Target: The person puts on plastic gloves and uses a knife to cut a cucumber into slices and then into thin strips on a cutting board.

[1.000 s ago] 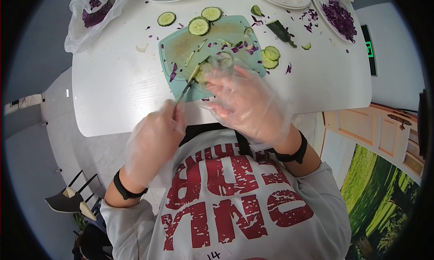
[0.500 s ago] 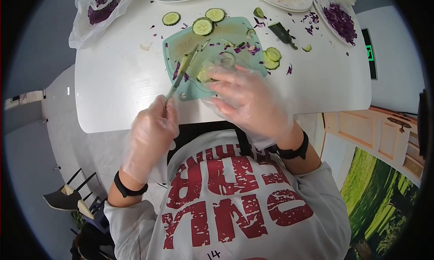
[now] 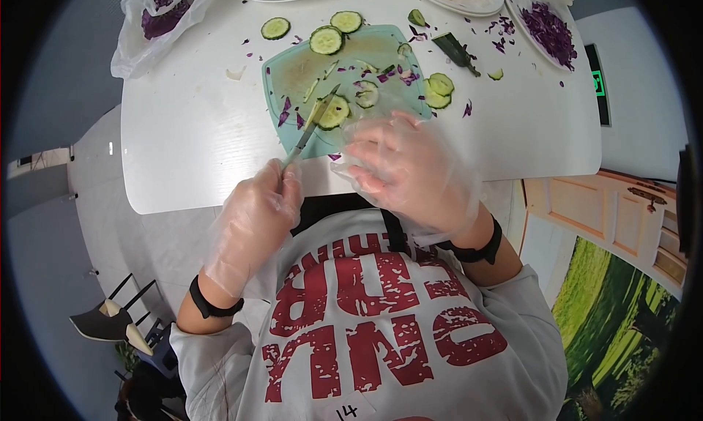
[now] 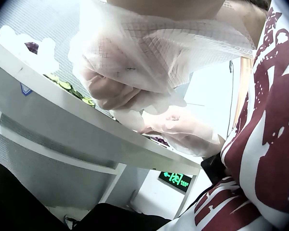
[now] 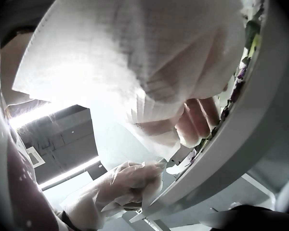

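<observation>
Beyond the left grip and to its left, a plastic bag (image 3: pixel 130 46) holds purple cabbage (image 3: pixel 165 20) on the worktop (image 3: pixel 183 128). The left hand (image 3: pixel 253 212), in a clear glove, is closed round the handle of a knife (image 3: pixel 306 134). The blade slants away from this grip, rightward over a green cutting board (image 3: pixel 293 62), and reaches the left side of a cucumber slice (image 3: pixel 335 113); whether it touches the slice cannot be told. Cucumber strips (image 3: pixel 310 91) lie just beyond the blade. Farther ahead, two round slices (image 3: pixel 326 40) sit at the board's far edge. The right grip is released: the right hand (image 3: pixel 410 168), also gloved, has loosely bent fingers at the board's near right side, with a pale slice (image 3: pixel 366 94) just beyond them. Ahead and to its right are more slices (image 3: pixel 438 91), a dark green cucumber end (image 3: pixel 455 53) and a plate (image 3: pixel 517 18) of shredded cabbage (image 3: pixel 549 36).
</observation>
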Tool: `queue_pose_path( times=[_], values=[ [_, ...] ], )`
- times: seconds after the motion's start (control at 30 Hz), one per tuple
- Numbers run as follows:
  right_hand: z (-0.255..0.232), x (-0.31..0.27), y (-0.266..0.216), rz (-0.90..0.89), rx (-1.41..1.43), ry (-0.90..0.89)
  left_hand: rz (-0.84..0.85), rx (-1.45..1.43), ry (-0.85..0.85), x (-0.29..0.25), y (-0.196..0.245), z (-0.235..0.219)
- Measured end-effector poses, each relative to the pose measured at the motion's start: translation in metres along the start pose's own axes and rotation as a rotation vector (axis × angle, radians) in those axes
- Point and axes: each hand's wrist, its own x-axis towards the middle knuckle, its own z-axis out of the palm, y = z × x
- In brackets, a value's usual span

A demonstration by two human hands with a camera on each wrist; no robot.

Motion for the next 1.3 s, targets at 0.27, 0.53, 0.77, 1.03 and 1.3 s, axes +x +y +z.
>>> queue_pose_path(
  times=[0.27,0.53,0.77,1.03,1.3],
  values=[
    [-0.001,0.008,-0.004,0.02,-0.033,-0.071,0.044,0.005,0.025,0.001,0.002,0.0],
    [0.0,0.012,-0.005,0.044,-0.068,-0.095,0.08,0.028,0.064,-0.001,0.003,0.0],
    [-0.002,0.015,-0.005,0.045,-0.112,-0.119,0.065,0.008,0.067,-0.003,0.005,0.0],
    [0.001,0.012,-0.009,0.043,-0.121,-0.108,0.085,0.041,0.109,-0.008,0.008,0.001],
    [0.008,0.009,-0.012,0.039,-0.077,-0.041,0.067,0.062,0.085,-0.01,0.011,0.001]
  ],
)
